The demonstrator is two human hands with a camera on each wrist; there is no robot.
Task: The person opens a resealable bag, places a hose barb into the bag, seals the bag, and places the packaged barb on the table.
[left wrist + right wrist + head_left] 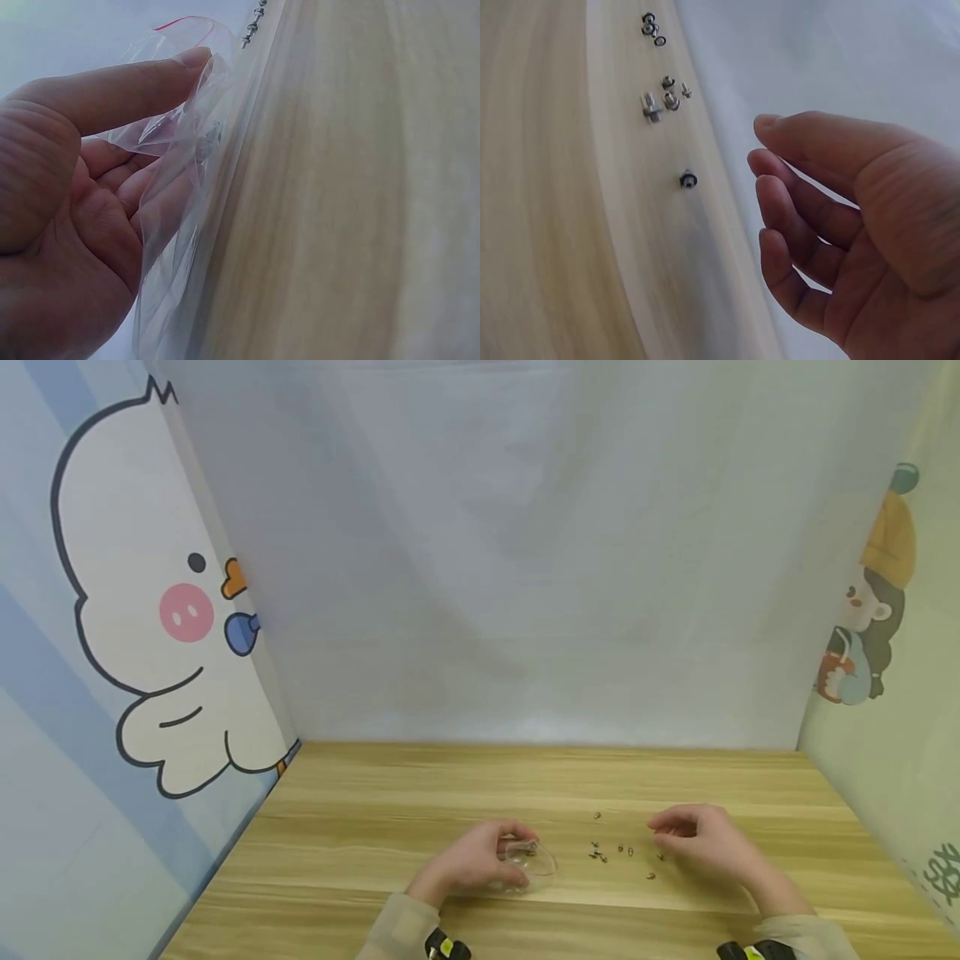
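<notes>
My left hand (476,860) holds a clear plastic zip bag (542,867), its mouth spread toward the right. In the left wrist view the thumb pinches the bag's edge near a red seal line, and the other fingers lie behind the film. Small metal pieces (210,139) show blurred through the plastic. Several small screw-like metal fittings (596,855) with collars lie scattered on the table between the hands. My right hand (708,847) hovers just right of them, fingers loosely bent and nothing visible between them. In the right wrist view, one fitting (688,179) lies nearest its fingertips.
The wood-grain table (420,777) runs back to a pale grey curtain (525,568). Printed side panels stand left and right, one with a white cartoon bird (135,510). Single fittings lie apart from the cluster, one farther back (597,815), one nearer the front (650,876).
</notes>
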